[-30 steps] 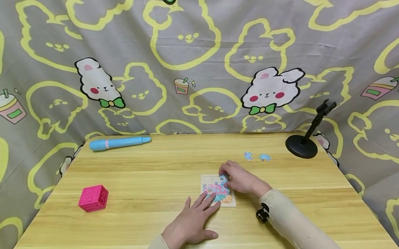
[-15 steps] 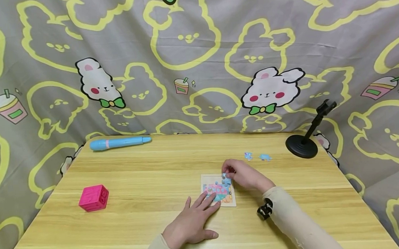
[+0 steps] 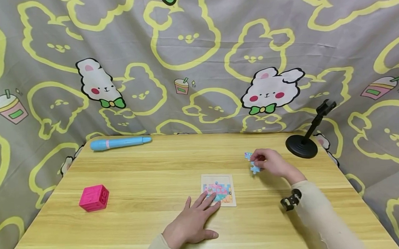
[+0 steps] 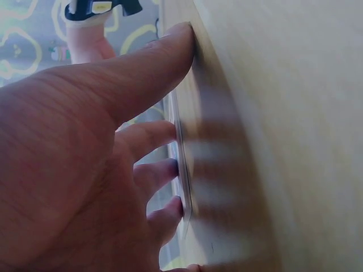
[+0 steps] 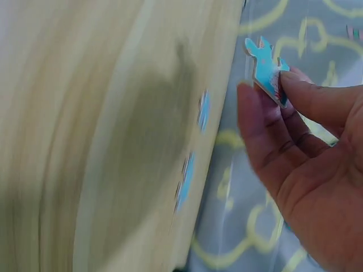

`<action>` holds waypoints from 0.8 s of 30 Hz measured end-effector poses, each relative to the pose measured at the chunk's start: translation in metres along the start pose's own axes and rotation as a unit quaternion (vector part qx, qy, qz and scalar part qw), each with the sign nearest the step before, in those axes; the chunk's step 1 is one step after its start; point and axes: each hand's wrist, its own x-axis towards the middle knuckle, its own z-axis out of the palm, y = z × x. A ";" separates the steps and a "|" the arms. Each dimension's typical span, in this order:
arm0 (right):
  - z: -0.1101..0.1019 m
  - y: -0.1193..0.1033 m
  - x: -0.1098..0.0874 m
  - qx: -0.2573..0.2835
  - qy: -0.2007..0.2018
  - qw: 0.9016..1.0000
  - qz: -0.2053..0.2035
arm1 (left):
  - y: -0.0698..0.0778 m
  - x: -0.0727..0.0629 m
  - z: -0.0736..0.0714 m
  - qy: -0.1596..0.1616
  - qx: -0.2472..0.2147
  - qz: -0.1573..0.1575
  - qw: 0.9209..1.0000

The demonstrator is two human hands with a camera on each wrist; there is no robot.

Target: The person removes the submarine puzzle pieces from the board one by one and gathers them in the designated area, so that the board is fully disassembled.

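A small puzzle board (image 3: 232, 190) with a pale frame lies at the middle of the table, its tray partly filled with pink, blue and green pieces. Spread fingers of my left hand (image 3: 191, 222) rest on its near left part; in the left wrist view they touch the board's edge (image 4: 182, 164), thumb on the table. My right hand (image 3: 272, 164) pinches a blue jigsaw piece (image 5: 265, 71) between thumb and fingers, above the table. Beyond it lies one loose jigsaw piece (image 3: 247, 155); the right wrist view shows a second loose piece (image 5: 185, 181), hidden by the hand in the head view.
A pink cube (image 3: 93, 198) sits at the left of the table. Along the back edge lies a blue pen-shaped toy (image 3: 120, 143). A black stand (image 3: 301, 146) occupies the back right corner. Behind the table hangs a patterned grey curtain (image 3: 197, 75).
My right hand has lifted a blue jigsaw piece off the board's upper right and carried it right and away, near the loose pieces. The left hand stays in place.
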 end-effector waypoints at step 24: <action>-0.069 0.073 -0.014 -0.077 0.020 0.990 0.117 | 0.001 0.000 -0.002 -0.005 -0.004 -0.005 1.000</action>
